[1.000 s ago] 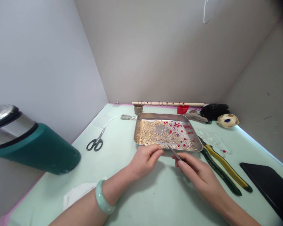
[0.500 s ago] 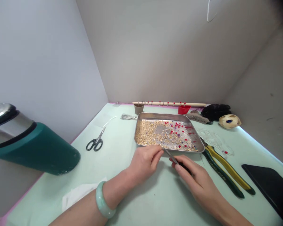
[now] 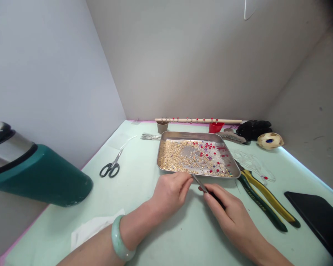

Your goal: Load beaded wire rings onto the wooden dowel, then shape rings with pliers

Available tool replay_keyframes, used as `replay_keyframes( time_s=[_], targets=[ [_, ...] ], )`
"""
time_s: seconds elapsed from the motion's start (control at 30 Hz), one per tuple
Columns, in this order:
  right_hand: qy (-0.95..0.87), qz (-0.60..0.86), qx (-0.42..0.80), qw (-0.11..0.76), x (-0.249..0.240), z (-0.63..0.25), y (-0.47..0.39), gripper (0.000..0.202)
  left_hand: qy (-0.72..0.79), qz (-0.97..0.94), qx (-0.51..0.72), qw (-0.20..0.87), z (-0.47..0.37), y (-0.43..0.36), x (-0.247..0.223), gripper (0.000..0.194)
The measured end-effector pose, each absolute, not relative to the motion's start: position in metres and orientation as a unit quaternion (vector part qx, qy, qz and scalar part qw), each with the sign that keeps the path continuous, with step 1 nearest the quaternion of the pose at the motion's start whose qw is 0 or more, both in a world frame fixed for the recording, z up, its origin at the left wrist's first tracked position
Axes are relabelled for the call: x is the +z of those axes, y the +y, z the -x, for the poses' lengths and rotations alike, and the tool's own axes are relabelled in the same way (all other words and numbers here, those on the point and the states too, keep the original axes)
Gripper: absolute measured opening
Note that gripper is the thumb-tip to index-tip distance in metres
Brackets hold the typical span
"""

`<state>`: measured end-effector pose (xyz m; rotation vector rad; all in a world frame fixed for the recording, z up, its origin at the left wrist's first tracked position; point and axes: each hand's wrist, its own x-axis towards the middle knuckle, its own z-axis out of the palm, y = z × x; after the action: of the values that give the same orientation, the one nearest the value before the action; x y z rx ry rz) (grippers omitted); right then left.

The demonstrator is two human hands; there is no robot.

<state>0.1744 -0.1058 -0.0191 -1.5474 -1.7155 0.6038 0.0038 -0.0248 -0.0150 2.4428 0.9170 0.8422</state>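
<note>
My left hand (image 3: 172,190) is closed in a pinch at the near rim of a metal tray (image 3: 199,135). Whatever lies between its fingertips is hidden or too small to name. In my right hand (image 3: 227,208) is a pair of slim tweezers (image 3: 200,183), dark at the back end, their metal tip touching or almost touching the left fingertips. Gold beads (image 3: 172,155) fill the tray's left side. Red beads (image 3: 209,145) and clear beads (image 3: 218,159) are scattered over the right side.
Green-and-yellow pliers (image 3: 262,195) and a black flat object (image 3: 313,214) lie at right. Scissors (image 3: 110,169) and a green bottle (image 3: 50,177) are at left. Behind the tray are a wooden stick with rings (image 3: 230,121), a brown cup (image 3: 162,127) and a red cup (image 3: 216,127).
The view has shifted very slightly. Both hands keep almost the same pose, with the tweezers still at the left fingertips.
</note>
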Motion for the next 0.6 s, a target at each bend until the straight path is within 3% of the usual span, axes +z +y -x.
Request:
replay_keyframes(
  time_s=[0.17, 0.43, 0.6],
  targets=[
    [-0.668, 0.600, 0.233, 0.373, -0.018, -0.174, -0.106, 0.028, 0.323, -0.847, 0.308, 0.291, -0.005, -0.026, -0.006, 0.029],
    [-0.645, 0.576, 0.329, 0.379, -0.007, -0.178, -0.104, 0.032, 0.270, -0.612, 0.273, 0.692, -0.006, -0.022, -0.002, 0.032],
    [-0.640, 0.571, 0.349, 0.378, -0.006, -0.178, -0.103, 0.034, 0.237, -0.526, 0.252, 0.777, -0.006, -0.021, -0.003, 0.032]
  ],
)
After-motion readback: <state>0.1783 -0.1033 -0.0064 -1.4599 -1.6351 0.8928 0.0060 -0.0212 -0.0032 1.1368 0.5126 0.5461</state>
